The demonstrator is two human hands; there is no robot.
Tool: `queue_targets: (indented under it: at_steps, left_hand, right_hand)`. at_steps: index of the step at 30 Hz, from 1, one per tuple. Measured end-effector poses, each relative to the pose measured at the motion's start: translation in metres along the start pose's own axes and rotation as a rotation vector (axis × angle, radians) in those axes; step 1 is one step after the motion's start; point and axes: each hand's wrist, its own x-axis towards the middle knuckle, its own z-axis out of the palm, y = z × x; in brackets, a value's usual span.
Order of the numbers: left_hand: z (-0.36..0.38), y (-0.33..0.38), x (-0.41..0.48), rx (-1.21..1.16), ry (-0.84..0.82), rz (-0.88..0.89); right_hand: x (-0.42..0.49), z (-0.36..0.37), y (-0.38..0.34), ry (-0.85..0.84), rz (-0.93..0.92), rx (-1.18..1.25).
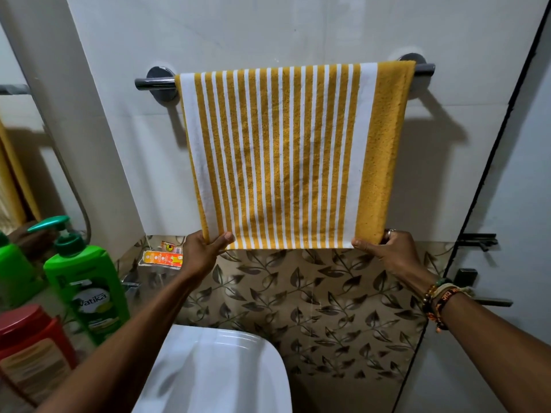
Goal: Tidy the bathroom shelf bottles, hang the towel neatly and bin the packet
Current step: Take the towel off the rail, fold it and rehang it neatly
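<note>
One towel (277, 156) hung on the rail (155, 83) at 12 o'clock; left hand (200, 254) and right hand (391, 254) each pinched a bottom corner. Three bottles (86, 287) stood at 8 o'clock, two cut off.

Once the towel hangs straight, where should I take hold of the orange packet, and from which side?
Probably its right end, pinched from the right: the orange packet lies flat, long side across, and the green pump bottle stands near its left.
</note>
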Motion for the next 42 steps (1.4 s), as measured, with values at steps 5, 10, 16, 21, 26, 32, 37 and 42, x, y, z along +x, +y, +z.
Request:
queue_targets:
  at_steps: [5,10,16,21,26,32,37,42]
  left_hand:
    - [0.008,0.005,-0.004,0.152,0.065,0.052]
    - [0.007,0.005,-0.001,0.145,0.059,-0.035]
    - [0.007,0.013,0.008,0.278,0.100,-0.079]
    - [0.015,0.020,0.004,0.343,0.098,-0.118]
    - [0.014,0.020,-0.010,0.376,0.113,-0.027]
    - [0.015,0.019,-0.028,0.339,0.285,0.055]
    - [0.022,0.022,-0.041,0.431,0.410,0.190]
    - [0.029,0.031,-0.049,0.591,0.413,0.308]
  right_hand:
    - [-0.002,0.009,0.000,0.016,-0.051,0.045]
    - [0.006,0.013,0.001,-0.015,-0.029,0.083]
    - [0.016,0.006,-0.002,-0.098,-0.005,-0.021]
    - [0.013,0.008,-0.004,-0.008,-0.008,-0.068]
    - [0.006,0.004,-0.009,-0.020,0.027,-0.046]
    - [-0.009,0.002,-0.019,0.048,-0.061,0.054]
    - [-0.011,-0.003,-0.022,0.095,-0.063,0.034]
    - [-0.012,-0.014,-0.029,0.060,-0.072,0.079]
